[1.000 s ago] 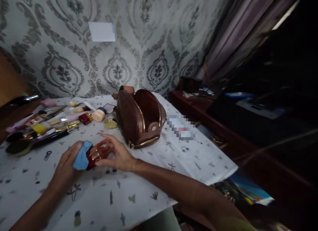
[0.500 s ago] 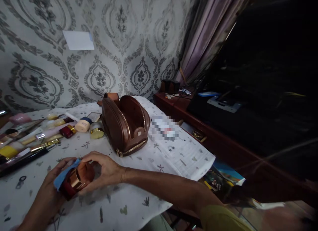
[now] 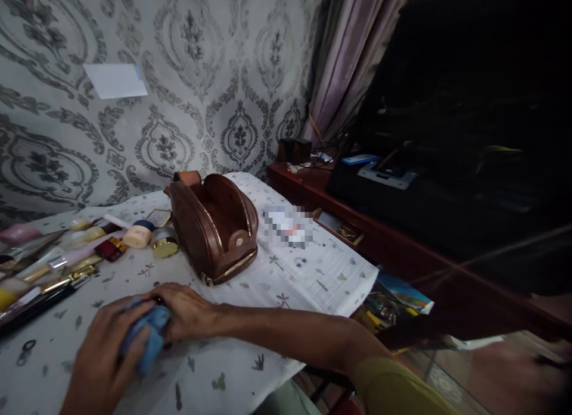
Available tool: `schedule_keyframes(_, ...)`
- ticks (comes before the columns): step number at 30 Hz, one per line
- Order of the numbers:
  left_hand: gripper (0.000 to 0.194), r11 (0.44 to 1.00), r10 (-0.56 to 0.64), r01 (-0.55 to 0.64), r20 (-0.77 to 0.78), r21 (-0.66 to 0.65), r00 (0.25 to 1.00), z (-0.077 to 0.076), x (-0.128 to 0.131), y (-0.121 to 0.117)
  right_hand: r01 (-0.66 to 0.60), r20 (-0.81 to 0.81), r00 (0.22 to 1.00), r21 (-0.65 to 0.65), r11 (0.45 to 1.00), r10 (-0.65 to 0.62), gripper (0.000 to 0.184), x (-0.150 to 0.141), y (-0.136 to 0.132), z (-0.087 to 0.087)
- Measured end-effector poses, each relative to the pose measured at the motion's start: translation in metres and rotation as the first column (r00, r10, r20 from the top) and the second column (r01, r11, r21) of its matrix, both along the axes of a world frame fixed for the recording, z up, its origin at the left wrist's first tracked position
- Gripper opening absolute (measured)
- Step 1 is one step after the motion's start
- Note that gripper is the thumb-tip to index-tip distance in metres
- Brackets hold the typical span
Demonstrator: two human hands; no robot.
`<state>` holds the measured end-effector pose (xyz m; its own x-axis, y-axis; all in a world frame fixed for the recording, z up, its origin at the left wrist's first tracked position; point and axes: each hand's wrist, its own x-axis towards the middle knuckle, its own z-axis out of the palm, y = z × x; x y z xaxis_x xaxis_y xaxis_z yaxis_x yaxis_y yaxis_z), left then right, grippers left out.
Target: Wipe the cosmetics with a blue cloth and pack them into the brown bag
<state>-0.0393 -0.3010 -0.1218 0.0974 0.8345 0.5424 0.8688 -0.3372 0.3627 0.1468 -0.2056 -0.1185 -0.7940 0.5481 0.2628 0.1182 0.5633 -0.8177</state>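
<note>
Room in home; which room, cannot tell. Ornate grey wallpaper (image 3: 192, 40) across far side. Mauve curtain (image 3: 337, 58) in far corner. Left: white tablecloth (image 3: 330, 284) printed with small palms and cactus, makeup (image 3: 138, 234) and brown zip bag (image 3: 192, 224) on it. Right: dark red wooden furniture (image 3: 304, 181), tangled cables (image 3: 340, 140) at far end. Patterned floor tile (image 3: 447, 384) near right.

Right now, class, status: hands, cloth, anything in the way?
Left hand gripping blue cloth. Right hand holding mostly hidden dark object. Brown bag beyond, apart from both hands.
</note>
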Motion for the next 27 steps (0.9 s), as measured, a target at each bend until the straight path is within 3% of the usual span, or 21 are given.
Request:
schedule_keyframes(2, 0.026, 0.992, -0.048, 0.058, -0.09, 0.111, 0.995, 0.008, 0.02, 0.003, -0.044, 0.028, 0.999, 0.1, 0.994, 0.041, 0.051, -0.002, 0.003, -0.002)
schedule_keyframes(4, 0.025, 0.988, -0.008, 0.023, -0.104, 0.152, 0.995, 0.014, 0.028, 0.006, -0.056, 0.056, 0.997, 0.155, 0.986, 0.048, 0.055, -0.004, 0.005, -0.003)
schedule_keyframes(7, 0.026, 0.995, 0.1, -0.1, -0.006, 0.02, 0.995, 0.021, 0.021, 0.01, -0.083, 0.076, 0.995, 0.211, 0.974, 0.068, 0.061, -0.007, 0.006, -0.005)
schedule_keyframes(10, 0.027, 0.959, 0.251, -0.225, 0.143, -0.175, 0.957, 0.027, 0.012, 0.011, -0.089, 0.062, 0.995, 0.234, 0.968, 0.077, 0.05, -0.009, 0.006, -0.008)
schedule_keyframes(14, 0.033, 0.913, 0.363, -0.278, 0.286, -0.298, 0.887, 0.034, 0.012, 0.012, -0.093, 0.021, 0.996, 0.222, 0.971, 0.091, 0.05, -0.01, 0.005, -0.01)
schedule_keyframes(20, 0.025, 0.903, 0.405, -0.35, 0.226, -0.247, 0.886, 0.019, -0.009, 0.015, -0.109, 0.046, 0.994, 0.219, 0.97, 0.101, 0.065, -0.009, 0.005, -0.01)
schedule_keyframes(24, 0.029, 0.929, 0.337, -0.289, 0.205, -0.233, 0.919, 0.005, -0.018, 0.018, -0.093, 0.053, 0.995, 0.197, 0.976, 0.085, 0.062, -0.008, 0.005, -0.009)
schedule_keyframes(27, 0.03, 0.938, 0.308, -0.259, 0.21, -0.231, 0.928, 0.003, -0.017, 0.019, -0.083, 0.029, 0.996, 0.201, 0.976, 0.079, 0.059, -0.009, 0.005, -0.012)
